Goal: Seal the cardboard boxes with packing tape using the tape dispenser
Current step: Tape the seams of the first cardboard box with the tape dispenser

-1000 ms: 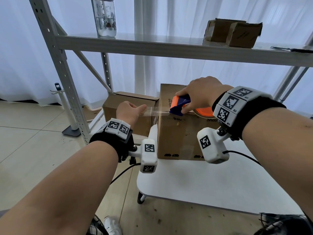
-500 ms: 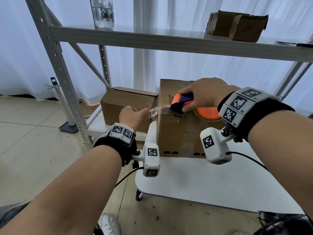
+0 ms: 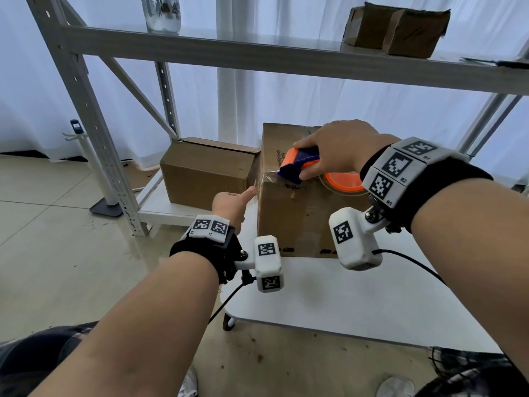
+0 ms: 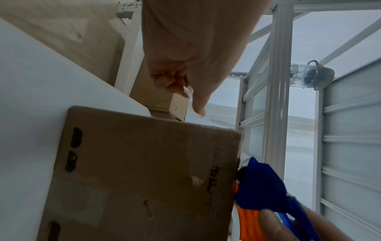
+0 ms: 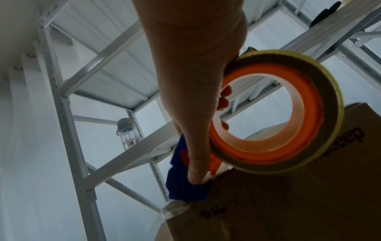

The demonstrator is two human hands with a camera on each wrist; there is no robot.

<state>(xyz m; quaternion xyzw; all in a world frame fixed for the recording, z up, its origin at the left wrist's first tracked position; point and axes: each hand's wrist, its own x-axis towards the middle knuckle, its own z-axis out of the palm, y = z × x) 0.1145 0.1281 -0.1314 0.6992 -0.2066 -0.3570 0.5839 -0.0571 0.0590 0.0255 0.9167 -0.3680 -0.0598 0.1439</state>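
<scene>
A tall cardboard box (image 3: 300,219) stands on the white table (image 3: 357,305). My right hand (image 3: 329,154) grips the orange and blue tape dispenser (image 3: 297,164), whose nose rests on the box's top left edge; the tape roll (image 3: 343,181) sits behind it. Clear tape (image 3: 264,174) runs from the nose over the box's top left corner. My left hand (image 3: 246,196) is lower, beside the box's left face, pinching the tape end between thumb and curled fingers. The left wrist view shows that hand (image 4: 185,97), the tape (image 4: 198,119) and the box (image 4: 144,171). The right wrist view shows the roll (image 5: 268,110) above the box (image 5: 288,203).
A second cardboard box (image 3: 206,176) lies on the low shelf just left of the tall one. The metal rack's upright (image 3: 94,133) stands further left. Its upper shelf (image 3: 286,55) crosses overhead with small boxes (image 3: 398,31) and a water bottle (image 3: 163,12).
My left hand has dropped from dispenser height to the box's left side, drawing the tape down over the corner. The dispenser has settled onto the box's top left edge.
</scene>
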